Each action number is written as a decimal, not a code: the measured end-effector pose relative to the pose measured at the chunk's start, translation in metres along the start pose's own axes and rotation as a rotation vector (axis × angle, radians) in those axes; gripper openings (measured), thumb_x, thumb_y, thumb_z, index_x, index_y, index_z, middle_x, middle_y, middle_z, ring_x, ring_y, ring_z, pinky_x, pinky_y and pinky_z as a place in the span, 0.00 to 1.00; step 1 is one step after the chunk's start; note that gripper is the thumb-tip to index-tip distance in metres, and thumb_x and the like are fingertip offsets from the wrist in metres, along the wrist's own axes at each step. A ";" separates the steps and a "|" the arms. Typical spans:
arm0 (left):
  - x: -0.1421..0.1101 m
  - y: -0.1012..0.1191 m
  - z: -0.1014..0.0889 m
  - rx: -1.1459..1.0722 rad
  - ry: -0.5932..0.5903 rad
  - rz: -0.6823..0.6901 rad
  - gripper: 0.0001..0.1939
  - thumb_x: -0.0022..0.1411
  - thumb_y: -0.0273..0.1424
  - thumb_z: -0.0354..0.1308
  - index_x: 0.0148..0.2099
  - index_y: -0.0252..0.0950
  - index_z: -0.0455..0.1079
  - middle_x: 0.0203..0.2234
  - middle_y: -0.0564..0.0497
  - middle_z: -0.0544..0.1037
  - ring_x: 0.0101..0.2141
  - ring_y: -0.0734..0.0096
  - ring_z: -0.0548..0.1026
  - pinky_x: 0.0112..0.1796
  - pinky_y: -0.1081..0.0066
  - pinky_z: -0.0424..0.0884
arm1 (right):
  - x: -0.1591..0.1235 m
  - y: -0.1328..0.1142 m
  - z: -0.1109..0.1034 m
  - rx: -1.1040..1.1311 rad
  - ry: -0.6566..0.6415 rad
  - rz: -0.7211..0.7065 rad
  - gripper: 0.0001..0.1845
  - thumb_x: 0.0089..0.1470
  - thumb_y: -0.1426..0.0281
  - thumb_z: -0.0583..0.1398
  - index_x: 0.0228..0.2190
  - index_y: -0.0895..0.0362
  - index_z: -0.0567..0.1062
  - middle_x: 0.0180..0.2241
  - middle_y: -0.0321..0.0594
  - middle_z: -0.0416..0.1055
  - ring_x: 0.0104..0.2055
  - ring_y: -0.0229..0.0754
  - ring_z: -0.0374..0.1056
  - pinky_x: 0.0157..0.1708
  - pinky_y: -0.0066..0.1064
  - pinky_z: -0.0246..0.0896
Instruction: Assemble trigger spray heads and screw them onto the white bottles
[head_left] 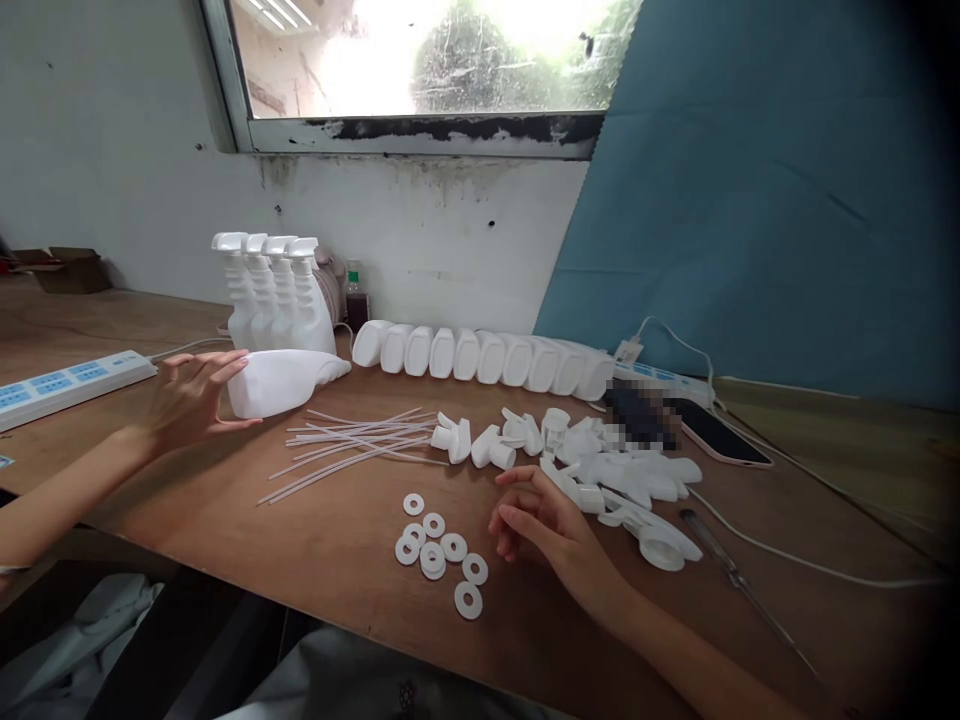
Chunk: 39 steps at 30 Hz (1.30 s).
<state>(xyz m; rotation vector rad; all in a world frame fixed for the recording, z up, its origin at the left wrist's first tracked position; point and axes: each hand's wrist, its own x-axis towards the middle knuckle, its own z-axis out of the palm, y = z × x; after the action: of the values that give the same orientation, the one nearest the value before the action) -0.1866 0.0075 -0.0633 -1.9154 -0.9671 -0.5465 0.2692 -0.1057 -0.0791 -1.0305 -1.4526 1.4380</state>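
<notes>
At the far left of the frame, a long white plastic power strip [75, 382] with blue socket patches. Next, left of the middle, the left hand [196, 397], fingers on top and thumb below, pinching the bottom end of a smooth white plastic bottle [281, 382]. Lies sideways there, narrow neck pointing to the middle of the frame; cannot tell if touching the brown wooden table [300, 570] or just above. Looks light and hollow, likely with thin walls. Seems stiff, but may dent under a hard squeeze. Could be a bit slippery, not likely to break. Best to hold around the wide body near the bottom, leaving the neck free.

Just behind, four white plastic spray bottles [281, 290] standing in a row. Left of centre, a loose bunch of thin white plastic tubes [352, 440], likely bendy. At lower middle, small flat white rings [444, 548], some overlapping. Across the middle, a long row of white plastic bottles [491, 358] lying down, bottoms facing front.

Right of the middle, the right hand [551, 525], fingers loosely curled, thumb apart, pinching nothing that shows. Just beside, white plastic spray heads [619, 478] in a heap. At the right, a flat black-screened phone [724, 432]; lower, a thin metal rod [739, 578] with a handle.
</notes>
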 end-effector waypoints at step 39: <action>0.105 0.057 0.085 -0.370 0.128 0.609 0.37 0.55 0.35 0.61 0.61 0.38 0.44 0.59 0.29 0.51 0.60 0.47 0.52 0.49 0.54 0.66 | -0.001 -0.004 0.000 0.023 -0.015 -0.003 0.17 0.52 0.61 0.59 0.38 0.54 0.58 0.25 0.31 0.68 0.24 0.34 0.63 0.26 0.28 0.58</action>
<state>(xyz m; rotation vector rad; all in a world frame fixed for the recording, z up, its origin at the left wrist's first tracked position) -0.0790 0.1072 -0.0631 -2.3288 -0.1722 -0.4939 0.2694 -0.1065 -0.0755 -1.0050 -1.4449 1.4596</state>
